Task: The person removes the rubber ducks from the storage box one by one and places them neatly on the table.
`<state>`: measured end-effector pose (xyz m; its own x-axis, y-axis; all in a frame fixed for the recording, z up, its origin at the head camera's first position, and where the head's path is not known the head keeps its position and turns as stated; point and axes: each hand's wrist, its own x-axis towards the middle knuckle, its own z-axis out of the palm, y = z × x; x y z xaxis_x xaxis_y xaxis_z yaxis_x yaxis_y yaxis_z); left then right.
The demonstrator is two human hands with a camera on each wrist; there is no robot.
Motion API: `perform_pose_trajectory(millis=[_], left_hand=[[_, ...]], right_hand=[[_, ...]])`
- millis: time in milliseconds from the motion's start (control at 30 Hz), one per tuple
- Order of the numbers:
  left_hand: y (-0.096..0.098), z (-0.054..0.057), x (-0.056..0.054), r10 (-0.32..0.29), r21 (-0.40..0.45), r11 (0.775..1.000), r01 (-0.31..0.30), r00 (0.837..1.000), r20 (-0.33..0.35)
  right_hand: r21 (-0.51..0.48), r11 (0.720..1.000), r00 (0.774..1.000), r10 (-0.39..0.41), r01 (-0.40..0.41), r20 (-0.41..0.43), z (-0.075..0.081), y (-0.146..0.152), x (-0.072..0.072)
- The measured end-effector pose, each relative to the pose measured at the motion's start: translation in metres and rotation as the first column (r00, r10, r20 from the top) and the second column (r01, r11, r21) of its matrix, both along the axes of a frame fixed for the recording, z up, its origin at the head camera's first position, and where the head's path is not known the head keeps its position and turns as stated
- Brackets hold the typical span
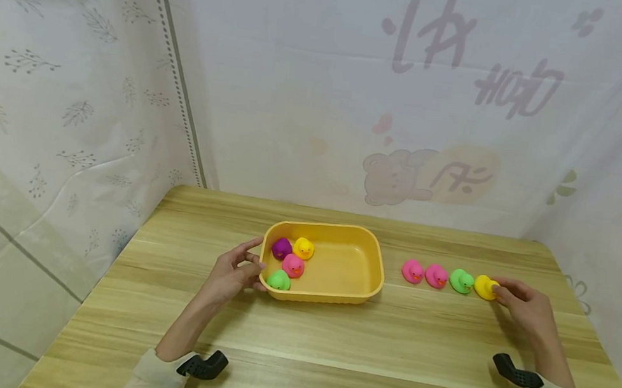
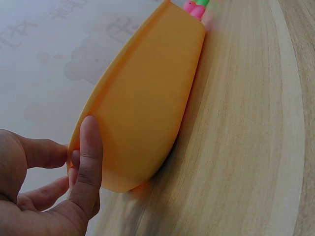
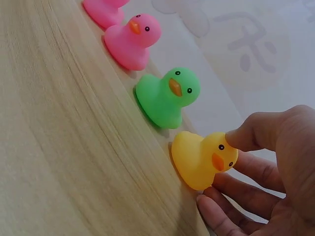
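At the left end of a yellow plastic basin [image 1: 347, 268], my left hand [image 1: 232, 275] pinches the rim between thumb and fingers. Inside the basin, toward that end, lie a purple duck [image 1: 281, 249], a yellow duck [image 1: 303, 248], a pink duck [image 1: 293, 266] and a green duck [image 1: 279, 280]. My right hand [image 1: 525, 308] holds another yellow rubber duck [image 3: 194, 160] by the head, thumb on one side and fingers behind. This duck stands upright at the right end of a row, beside a green duck [image 3: 167, 96] and two pink ducks [image 1: 413, 271].
Everything stands on a wood-grain table [image 1: 316, 354]. Behind it hangs a pale printed cloth [image 1: 298, 103], and similar cloth hangs at both sides. Each wrist wears a black strap mount [image 1: 204, 365].
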<state>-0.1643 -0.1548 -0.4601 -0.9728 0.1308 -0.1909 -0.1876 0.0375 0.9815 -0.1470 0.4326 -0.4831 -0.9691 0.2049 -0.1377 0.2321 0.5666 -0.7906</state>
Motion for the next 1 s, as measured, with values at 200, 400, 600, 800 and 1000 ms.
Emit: perform_pose_trajectory(millis=[200, 400, 600, 800, 1000], left_hand=[[-0.001, -0.001, 0.000, 0.003, 0.004, 1.000, -0.003, 1.000, 0.003], [0.000, 0.000, 0.000, -0.001, 0.010, 1.000, 0.001, 1.000, 0.004], [0.000, 0.000, 0.000, 0.004, 0.008, 1.000, -0.004, 1.000, 0.005], [0.000, -0.001, 0.000, 0.003, 0.010, 1.000, -0.003, 1.000, 0.007], [0.000, 0.000, 0.000, -0.007, 0.011, 1.000, 0.007, 1.000, -0.002]], right_hand=[[-0.017, 1.000, 1.000, 0.006, -0.007, -0.021, -0.001, 0.000, 0.000], [-0.032, 0.998, 0.999, 0.046, -0.046, -0.002, 0.004, 0.001, 0.002], [0.025, 0.998, 0.998, 0.061, -0.062, 0.020, 0.014, 0.001, 0.003], [0.099, 0.994, 0.998, 0.035, -0.040, 0.049, 0.027, -0.003, 0.004], [0.120, 0.991, 0.998, 0.060, -0.061, 0.015, 0.040, -0.011, 0.003]])
